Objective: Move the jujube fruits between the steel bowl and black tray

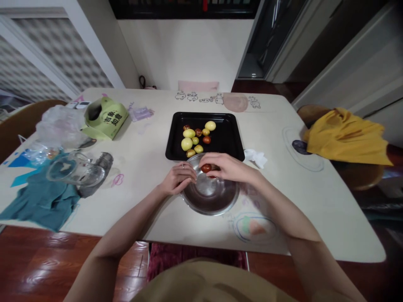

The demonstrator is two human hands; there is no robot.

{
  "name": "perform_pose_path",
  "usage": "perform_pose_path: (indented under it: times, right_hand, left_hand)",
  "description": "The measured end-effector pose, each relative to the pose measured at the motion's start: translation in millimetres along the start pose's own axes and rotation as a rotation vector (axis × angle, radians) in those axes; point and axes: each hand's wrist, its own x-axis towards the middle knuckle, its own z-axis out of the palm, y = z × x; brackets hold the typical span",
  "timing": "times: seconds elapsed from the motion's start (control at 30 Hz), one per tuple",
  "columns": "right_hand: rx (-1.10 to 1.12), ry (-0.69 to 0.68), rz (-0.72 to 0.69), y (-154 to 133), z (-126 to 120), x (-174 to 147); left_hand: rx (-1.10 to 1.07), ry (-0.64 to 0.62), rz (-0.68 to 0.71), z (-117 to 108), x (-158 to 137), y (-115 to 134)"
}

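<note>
A shiny metal bowl (210, 203) stands near the middle of the table. My left hand (180, 178) is at its left rim, fingers curled over the edge. Above the bowl, my right hand (225, 165) grips a dark red jujube (206, 168) between thumb and fingers. A second reddish bit shows just below it, by the thumb; I cannot tell whether it is held or lies in the bowl. Directly behind the bowl, a black tray (225, 134) carries several yellow-green fruits (187, 144) and red-brown jujubes (207, 139).
On the left are a glass pitcher (75, 170), a teal cloth (42, 199), a green box (108, 119) and a crumpled plastic bag (61, 126). Crumpled tissue (255, 157) lies right of the tray. Yellow cloth (343, 136) hangs over a chair at right.
</note>
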Motion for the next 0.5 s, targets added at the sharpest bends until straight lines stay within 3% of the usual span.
perform_pose_path:
  times: [0.23,0.5]
  right_hand:
    - [-0.027,-0.116,-0.014,19.3,30.4,6.3]
    - [-0.083,-0.144,0.042,26.4,36.9,4.7]
  left_hand:
    - [0.005,0.012,0.024,-0.5,1.4,1.2]
    - [0.011,0.008,0.009,0.1,-0.5,0.2]
